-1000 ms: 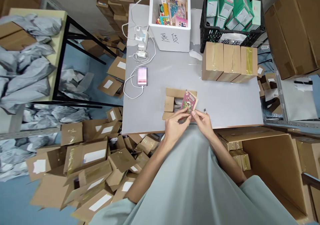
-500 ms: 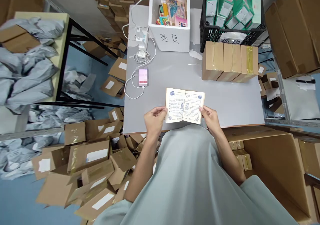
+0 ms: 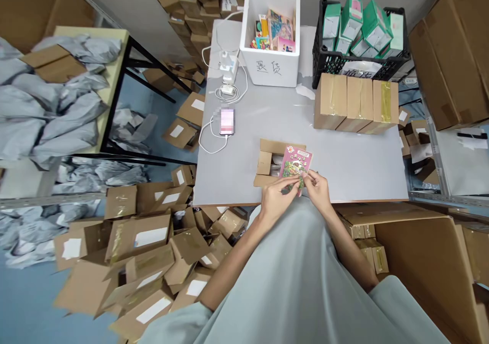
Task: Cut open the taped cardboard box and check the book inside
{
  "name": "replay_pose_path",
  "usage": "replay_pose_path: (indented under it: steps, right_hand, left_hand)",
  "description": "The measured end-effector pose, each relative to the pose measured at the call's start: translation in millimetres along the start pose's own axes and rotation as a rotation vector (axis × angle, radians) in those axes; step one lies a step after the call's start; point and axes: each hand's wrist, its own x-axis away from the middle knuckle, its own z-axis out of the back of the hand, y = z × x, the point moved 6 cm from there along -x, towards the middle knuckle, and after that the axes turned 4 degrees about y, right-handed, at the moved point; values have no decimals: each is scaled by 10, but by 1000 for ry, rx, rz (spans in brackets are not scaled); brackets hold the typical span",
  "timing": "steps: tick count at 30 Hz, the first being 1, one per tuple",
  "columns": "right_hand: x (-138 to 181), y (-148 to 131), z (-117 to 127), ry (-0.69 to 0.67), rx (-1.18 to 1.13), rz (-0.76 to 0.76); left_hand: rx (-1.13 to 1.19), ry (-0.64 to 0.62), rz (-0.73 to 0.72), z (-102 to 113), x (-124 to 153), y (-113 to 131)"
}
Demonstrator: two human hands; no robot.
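Note:
A small booklet [image 3: 295, 162] with a pink and green cover is closed and held upright over the table's near edge. My left hand [image 3: 275, 201] pinches its lower left corner and my right hand [image 3: 318, 190] pinches its lower right corner. Just behind the booklet lies a small open cardboard box [image 3: 269, 161] with its flaps spread, on the grey table [image 3: 344, 155].
A phone [image 3: 227, 121] on a white cable lies at the table's left. A white foam bin [image 3: 272, 64] of colourful booklets, a black crate [image 3: 359, 61] of green cartons and three taped boxes [image 3: 355, 104] stand at the back. Many cardboard boxes [image 3: 145, 252] litter the floor at left.
Half a second ago the booklet was spread open between my hands; now it is closed, cover facing me, with both hands pinching its lower edge. The view has shifted slightly.

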Motion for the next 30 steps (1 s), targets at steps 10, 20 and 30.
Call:
replay_pose_path:
  steps: [10,20,30]
  right_hand:
    - [-163,-54,187,-163,-60,-66]
    - [-550,-203,-44,-181,120,273]
    - [-896,170,-462,-37,-38,60]
  left_hand:
    - [145,-101,229,440,-393,-495]
    - [-139,31,59,808,-746,-389]
    - [210,-6,286,848,-832,-740]
